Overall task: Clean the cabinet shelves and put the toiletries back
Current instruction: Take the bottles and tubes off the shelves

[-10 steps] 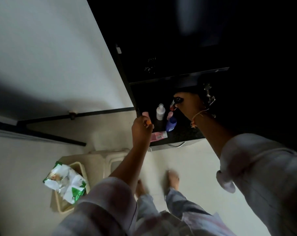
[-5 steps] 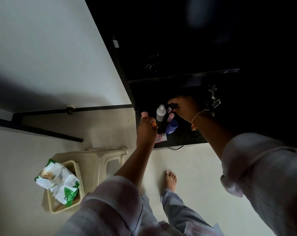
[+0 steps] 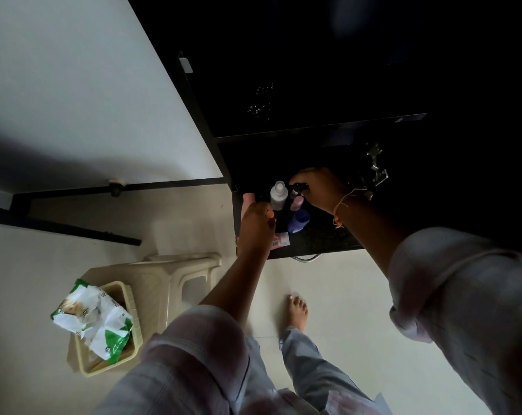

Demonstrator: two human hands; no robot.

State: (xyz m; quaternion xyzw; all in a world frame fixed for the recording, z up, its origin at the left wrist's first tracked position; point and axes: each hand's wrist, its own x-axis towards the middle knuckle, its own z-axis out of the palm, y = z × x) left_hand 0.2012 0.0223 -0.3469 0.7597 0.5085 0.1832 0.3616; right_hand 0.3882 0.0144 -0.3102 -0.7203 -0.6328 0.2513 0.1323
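Dark cabinet shelf (image 3: 319, 241), poorly lit. Right hand (image 3: 321, 188) has dropped lower in the last second, pinching a small dark item (image 3: 299, 186), likely a tube, beside the white bottle (image 3: 278, 195). Left hand (image 3: 256, 220) grips an orange-tipped item; restocking underway.

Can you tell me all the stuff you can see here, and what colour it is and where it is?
spray bottle: 1, white, upright on the dark cabinet shelf
blue bottle: 1, blue, on the shelf, near the spray bottle
pink bottle: 1, pink, between the spray bottle and the blue one
pink tube: 1, pink with a barcode, lying at the shelf's front edge
dark small item: 1, black, in the right hand's fingers; too dark to name
plastic stool: 1, cream, on the floor, left
basket: 1, cream, beside the stool
wipes packet: 1, white and green, in the basket
left hand: 1, curled at the shelf's left front
right hand: 1, pinching the dark item
bare foot: 1, on the floor
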